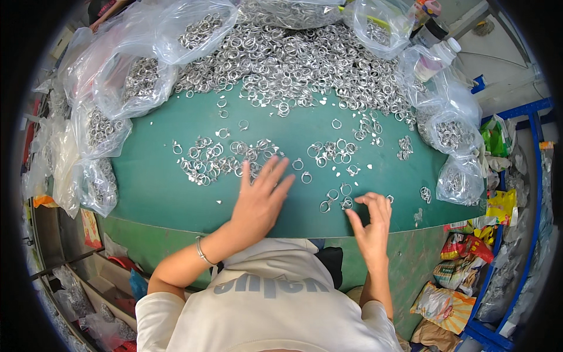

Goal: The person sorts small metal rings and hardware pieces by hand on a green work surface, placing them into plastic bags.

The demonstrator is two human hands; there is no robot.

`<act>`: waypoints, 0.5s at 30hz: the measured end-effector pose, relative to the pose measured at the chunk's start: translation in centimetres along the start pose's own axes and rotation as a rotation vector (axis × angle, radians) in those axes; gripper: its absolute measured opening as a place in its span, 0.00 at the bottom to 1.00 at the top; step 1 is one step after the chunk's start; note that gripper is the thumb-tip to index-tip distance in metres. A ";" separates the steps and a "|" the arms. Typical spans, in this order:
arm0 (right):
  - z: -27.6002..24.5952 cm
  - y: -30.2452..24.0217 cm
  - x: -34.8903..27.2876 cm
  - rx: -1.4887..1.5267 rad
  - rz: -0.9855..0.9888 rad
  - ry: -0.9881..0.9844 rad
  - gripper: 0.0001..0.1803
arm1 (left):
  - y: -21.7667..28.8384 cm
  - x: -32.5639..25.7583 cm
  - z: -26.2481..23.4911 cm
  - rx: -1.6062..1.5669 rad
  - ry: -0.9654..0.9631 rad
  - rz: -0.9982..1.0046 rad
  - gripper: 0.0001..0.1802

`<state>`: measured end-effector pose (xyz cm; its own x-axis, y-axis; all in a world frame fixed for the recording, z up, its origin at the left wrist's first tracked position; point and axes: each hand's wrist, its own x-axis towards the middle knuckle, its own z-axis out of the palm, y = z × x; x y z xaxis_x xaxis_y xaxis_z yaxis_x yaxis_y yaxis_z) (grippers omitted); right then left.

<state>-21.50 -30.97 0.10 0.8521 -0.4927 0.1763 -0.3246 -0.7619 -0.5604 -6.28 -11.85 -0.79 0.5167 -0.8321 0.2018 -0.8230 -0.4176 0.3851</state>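
Many small silver metal rings lie on a green tabletop point(158, 193). My left hand point(261, 202) is open, palm down, its fingers spread at the near edge of a loose ring cluster point(205, 159). A metal bangle point(202, 251) circles my left wrist. On the right, my right hand point(373, 225) is curved, with thumb and forefinger apart. Their tips are close beside a silver ring point(346, 203); whether they touch it is unclear. More rings point(325, 206) lie just left of it. Another ring point(390, 199) sits by the outer fingers of that hand.
A large heap of rings point(293, 58) covers the table's far side. Clear plastic bags of rings point(97, 182) line the left edge, with more bags point(460, 179) at the right. A white bottle point(438, 58) stands far right, near blue shelving point(535, 158). Small white pieces lie scattered.
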 end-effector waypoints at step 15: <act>1.0 1.9 0.4 0.112 -0.073 -0.127 0.23 | 3.5 1.7 3.1 -0.349 -0.098 0.046 0.25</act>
<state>-21.32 -32.20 -1.64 0.9191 -0.3754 0.1196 -0.2187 -0.7386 -0.6377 -9.00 -15.88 -1.90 0.4417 -0.8853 0.1451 -0.7061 -0.2433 0.6650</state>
